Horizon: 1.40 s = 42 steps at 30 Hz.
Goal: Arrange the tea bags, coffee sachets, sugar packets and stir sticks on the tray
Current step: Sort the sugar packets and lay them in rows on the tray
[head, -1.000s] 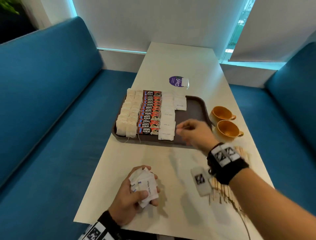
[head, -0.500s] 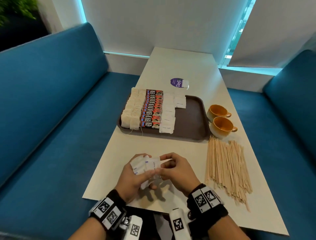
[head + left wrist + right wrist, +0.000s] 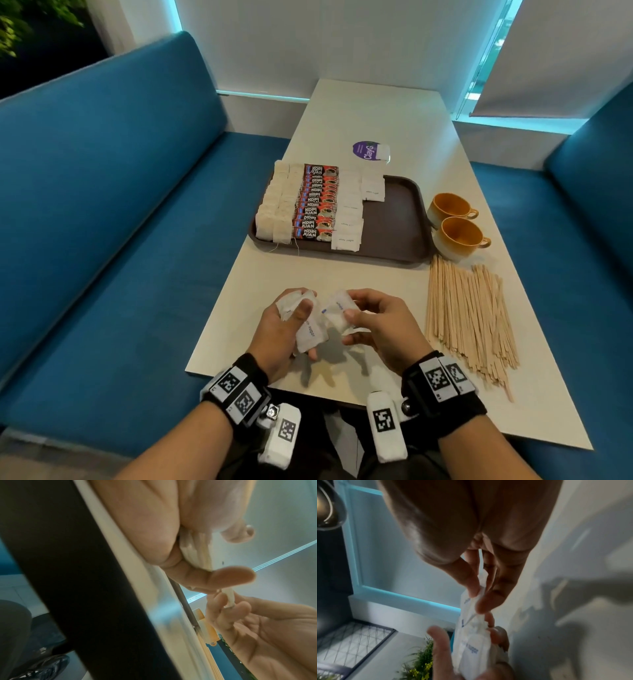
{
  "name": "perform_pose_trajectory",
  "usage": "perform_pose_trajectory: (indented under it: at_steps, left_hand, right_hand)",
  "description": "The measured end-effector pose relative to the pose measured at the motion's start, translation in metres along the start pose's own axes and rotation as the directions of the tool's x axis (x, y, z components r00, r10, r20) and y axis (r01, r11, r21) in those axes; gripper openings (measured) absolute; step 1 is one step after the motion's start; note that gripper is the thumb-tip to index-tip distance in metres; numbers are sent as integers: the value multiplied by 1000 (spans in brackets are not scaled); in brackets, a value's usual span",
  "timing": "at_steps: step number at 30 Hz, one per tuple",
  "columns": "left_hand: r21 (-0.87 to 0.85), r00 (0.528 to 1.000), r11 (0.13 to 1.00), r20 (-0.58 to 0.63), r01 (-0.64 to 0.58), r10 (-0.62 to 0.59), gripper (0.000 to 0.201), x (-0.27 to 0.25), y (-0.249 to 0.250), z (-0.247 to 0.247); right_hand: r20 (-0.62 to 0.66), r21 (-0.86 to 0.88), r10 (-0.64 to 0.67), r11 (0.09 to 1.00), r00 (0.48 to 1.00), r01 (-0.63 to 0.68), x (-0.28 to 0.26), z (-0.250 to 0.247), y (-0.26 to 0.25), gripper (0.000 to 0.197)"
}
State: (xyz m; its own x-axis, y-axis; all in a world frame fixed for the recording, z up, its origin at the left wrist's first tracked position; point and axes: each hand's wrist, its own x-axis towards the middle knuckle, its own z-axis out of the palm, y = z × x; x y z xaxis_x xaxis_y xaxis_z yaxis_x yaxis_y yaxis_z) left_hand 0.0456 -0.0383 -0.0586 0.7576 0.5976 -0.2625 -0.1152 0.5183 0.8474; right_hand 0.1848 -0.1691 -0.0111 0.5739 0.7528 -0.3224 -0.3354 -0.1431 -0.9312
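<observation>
Since the frame a second ago, right hand [image 3: 380, 325] has come back from the tray [image 3: 394, 236] to the near edge of the tabletop [image 3: 370, 113] and now meets left hand [image 3: 284, 329] over the sugar packets [image 3: 310, 334]. Left hand: fingers curled round a small bunch of white packets, thumb pressed across the top one; printed word "sugar" legible on it. Right hand: thumb and fingers pinch a single packet [image 3: 337, 308] at the bunch's right side; the two hands nearly touch. Right wrist view confirms the pinch on the upper end of a crumpled white packet [image 3: 471, 628], with left hand [image 3: 467, 662] holding the bunch from below. Left wrist view shows the packet edges [image 3: 195, 547] stacked against the left palm, and the right hand [image 3: 257, 626] gripping a white edge below. Tray sits further up the tabletop, well apart from the hands. On its left part, from left to right: two columns of tea bags [image 3: 277, 209], one column of coffee sachets [image 3: 317, 205], a column of sugar packets [image 3: 347, 219], and a short second column begun at the far end [image 3: 373, 186]. Right part of tray is bare. Stir sticks [image 3: 469, 315] lie in a loose pile on the tabletop right of the hands. Two orange cups [image 3: 459, 236] stand just beside the tray's right rim. Purple round label [image 3: 364, 150] lies beyond the tray.
</observation>
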Motion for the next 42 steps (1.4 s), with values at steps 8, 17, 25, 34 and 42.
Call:
perform_pose_trajectory:
  at_steps: [8, 17, 25, 34, 42]
  left_hand:
    - [14, 994, 999, 97, -50, 48, 39, -3, -1, -2]
    - [-1, 996, 1000, 82, -28, 28, 51, -2, 1, 0]
    - [-20, 997, 998, 54, -56, 57, 36, -2, -3, -1]
    - [-8, 998, 999, 39, -46, 46, 35, -4, 2, 3]
    - [-24, 999, 1000, 41, -20, 21, 21, -5, 4, 1]
  right_hand:
    - [-113, -168, -155, 976, 981, 135, 5, 5, 7, 31]
    - [-90, -209, -177, 966, 980, 155, 5, -3, 10, 13]
    - [-30, -120, -136, 984, 990, 131, 2, 4, 9, 12]
    - [-5, -167, -95, 982, 995, 93, 0, -4, 3, 30]
    - [64, -195, -105, 974, 992, 116, -1, 1, 5, 39]
